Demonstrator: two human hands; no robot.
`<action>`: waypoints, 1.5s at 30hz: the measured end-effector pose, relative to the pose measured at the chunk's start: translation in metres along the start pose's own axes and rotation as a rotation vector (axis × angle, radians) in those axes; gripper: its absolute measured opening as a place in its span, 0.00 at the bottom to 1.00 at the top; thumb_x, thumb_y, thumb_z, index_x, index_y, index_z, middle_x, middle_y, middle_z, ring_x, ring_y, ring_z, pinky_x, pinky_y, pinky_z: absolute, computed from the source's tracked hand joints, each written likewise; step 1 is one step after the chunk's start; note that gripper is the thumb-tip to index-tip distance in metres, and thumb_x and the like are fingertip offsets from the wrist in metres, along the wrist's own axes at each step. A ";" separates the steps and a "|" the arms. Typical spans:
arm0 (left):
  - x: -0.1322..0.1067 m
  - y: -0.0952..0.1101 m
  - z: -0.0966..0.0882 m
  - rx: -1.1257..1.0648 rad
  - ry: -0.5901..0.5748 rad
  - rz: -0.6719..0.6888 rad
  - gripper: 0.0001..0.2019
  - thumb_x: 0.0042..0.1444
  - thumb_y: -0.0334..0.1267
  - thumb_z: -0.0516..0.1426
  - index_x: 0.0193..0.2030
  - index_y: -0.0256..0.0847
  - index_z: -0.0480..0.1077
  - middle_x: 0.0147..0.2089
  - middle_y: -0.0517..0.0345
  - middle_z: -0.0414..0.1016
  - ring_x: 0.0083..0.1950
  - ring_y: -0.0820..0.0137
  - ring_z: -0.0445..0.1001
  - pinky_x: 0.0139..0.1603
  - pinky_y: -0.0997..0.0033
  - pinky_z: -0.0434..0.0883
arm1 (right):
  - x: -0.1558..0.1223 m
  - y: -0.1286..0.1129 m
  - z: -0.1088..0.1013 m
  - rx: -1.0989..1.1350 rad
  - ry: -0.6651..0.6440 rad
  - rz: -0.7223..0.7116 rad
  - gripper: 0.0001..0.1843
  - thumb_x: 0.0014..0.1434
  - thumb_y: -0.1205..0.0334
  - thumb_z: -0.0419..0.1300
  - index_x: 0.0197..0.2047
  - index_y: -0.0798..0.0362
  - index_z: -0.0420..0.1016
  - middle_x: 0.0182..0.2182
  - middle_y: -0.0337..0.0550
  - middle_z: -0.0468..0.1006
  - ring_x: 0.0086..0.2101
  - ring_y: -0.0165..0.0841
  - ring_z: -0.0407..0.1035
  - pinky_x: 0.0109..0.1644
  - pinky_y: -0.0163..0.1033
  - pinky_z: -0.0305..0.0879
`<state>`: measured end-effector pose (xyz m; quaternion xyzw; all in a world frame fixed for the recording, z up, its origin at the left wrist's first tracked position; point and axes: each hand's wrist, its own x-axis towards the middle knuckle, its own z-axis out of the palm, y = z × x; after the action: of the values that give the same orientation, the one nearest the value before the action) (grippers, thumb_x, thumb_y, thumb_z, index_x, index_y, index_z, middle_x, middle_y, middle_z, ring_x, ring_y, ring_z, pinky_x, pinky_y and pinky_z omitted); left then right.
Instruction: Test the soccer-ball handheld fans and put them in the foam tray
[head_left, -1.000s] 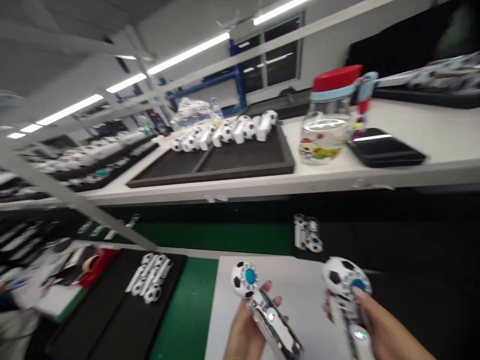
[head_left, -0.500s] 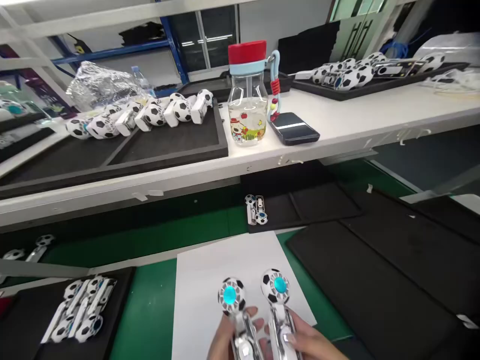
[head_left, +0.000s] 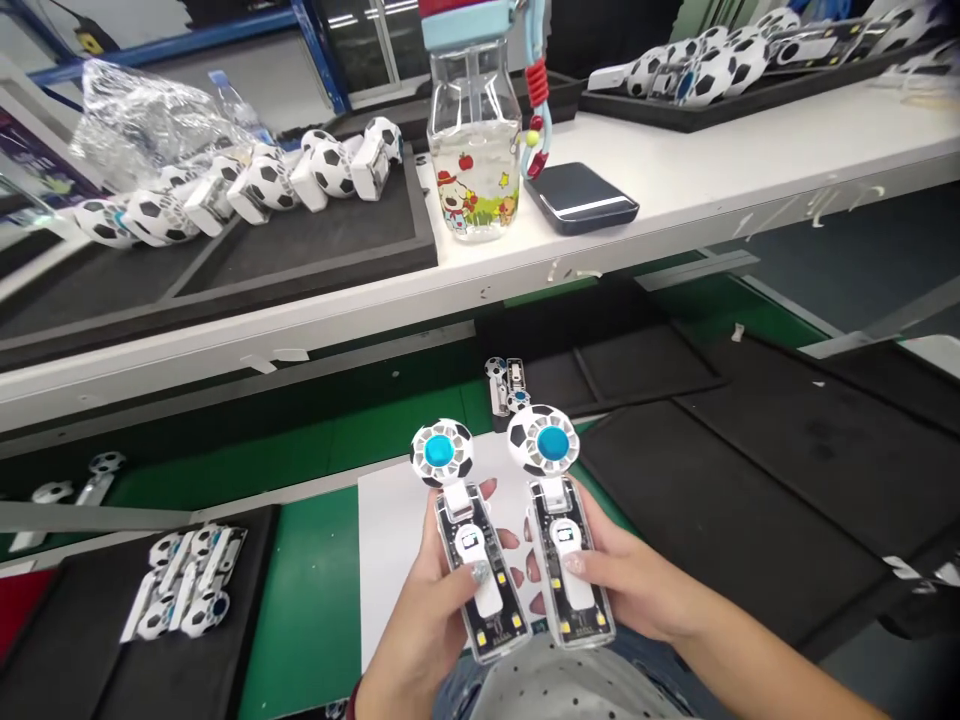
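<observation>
While left hand (head_left: 416,600) grips soccer-ball gadget (head_left: 476,570) — right hand (head_left: 630,570) grips another (head_left: 566,570).

The left hand (head_left: 412,625) holds a gadget (head_left: 472,560) and the right hand (head_left: 630,570) holds a second gadget (head_left: 566,560), side by side above a paper sheet (head_left: 390,550). Beyond them, on a shelf (head_left: 750,150), a bottle (head_left: 474,150) stands left of a power bank (head_left: 581,197).
</observation>
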<state>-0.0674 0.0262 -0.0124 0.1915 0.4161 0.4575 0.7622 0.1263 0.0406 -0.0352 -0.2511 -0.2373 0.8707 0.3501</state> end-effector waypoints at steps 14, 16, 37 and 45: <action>-0.009 0.021 0.013 0.193 -0.079 0.099 0.40 0.47 0.37 0.62 0.64 0.51 0.46 0.39 0.51 0.71 0.37 0.59 0.72 0.36 0.61 0.71 | -0.005 -0.015 0.024 -0.038 -0.014 -0.077 0.49 0.56 0.59 0.62 0.66 0.43 0.27 0.57 0.54 0.60 0.50 0.42 0.65 0.53 0.52 0.62; -0.011 0.023 0.015 0.211 -0.059 0.111 0.38 0.46 0.37 0.63 0.63 0.49 0.50 0.39 0.50 0.71 0.38 0.59 0.72 0.37 0.60 0.71 | -0.006 -0.018 0.027 -0.042 -0.002 -0.077 0.51 0.55 0.59 0.62 0.66 0.43 0.26 0.56 0.54 0.62 0.47 0.42 0.68 0.49 0.53 0.64; -0.010 0.018 -0.005 -0.004 -0.018 0.156 0.36 0.44 0.44 0.62 0.61 0.46 0.56 0.43 0.51 0.71 0.36 0.65 0.70 0.33 0.66 0.70 | -0.004 -0.021 0.026 -0.172 -0.074 -0.046 0.50 0.58 0.59 0.60 0.66 0.39 0.22 0.51 0.46 0.66 0.46 0.36 0.66 0.49 0.47 0.63; -0.016 0.008 -0.037 -0.168 0.024 0.130 0.35 0.48 0.38 0.59 0.63 0.55 0.52 0.45 0.54 0.72 0.40 0.64 0.72 0.37 0.67 0.72 | 0.008 -0.010 0.035 -0.219 0.007 -0.003 0.55 0.53 0.57 0.63 0.66 0.38 0.21 0.52 0.46 0.64 0.46 0.36 0.67 0.54 0.49 0.59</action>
<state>-0.1053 0.0130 -0.0214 0.1482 0.3721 0.5414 0.7392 0.1044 0.0445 -0.0048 -0.2907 -0.3302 0.8381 0.3226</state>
